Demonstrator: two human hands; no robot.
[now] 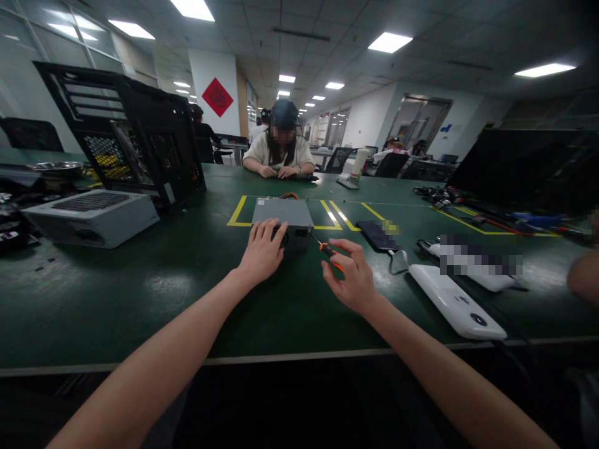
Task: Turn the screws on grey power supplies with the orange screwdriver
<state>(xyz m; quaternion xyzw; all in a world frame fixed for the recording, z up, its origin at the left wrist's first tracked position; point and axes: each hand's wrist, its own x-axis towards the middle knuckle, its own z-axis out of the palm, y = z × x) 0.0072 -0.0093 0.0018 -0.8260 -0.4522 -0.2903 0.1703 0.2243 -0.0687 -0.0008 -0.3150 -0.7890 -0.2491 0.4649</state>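
Note:
A grey metal power-supply box (282,213) lies on the green table (140,293) inside a yellow taped rectangle. My left hand (261,251) rests on its near face, fingers curled against the box. My right hand (352,278) pinches an orange-and-black screwdriver (329,252), its thin shaft pointing at the box's near right corner. An orange wire shows behind the box.
A second grey power supply (93,216) and a black computer case (131,132) stand at left. A dark phone (377,235), white devices (456,301) and cables lie at right. A person (281,149) sits across the table. Another person's arm (584,274) enters at far right.

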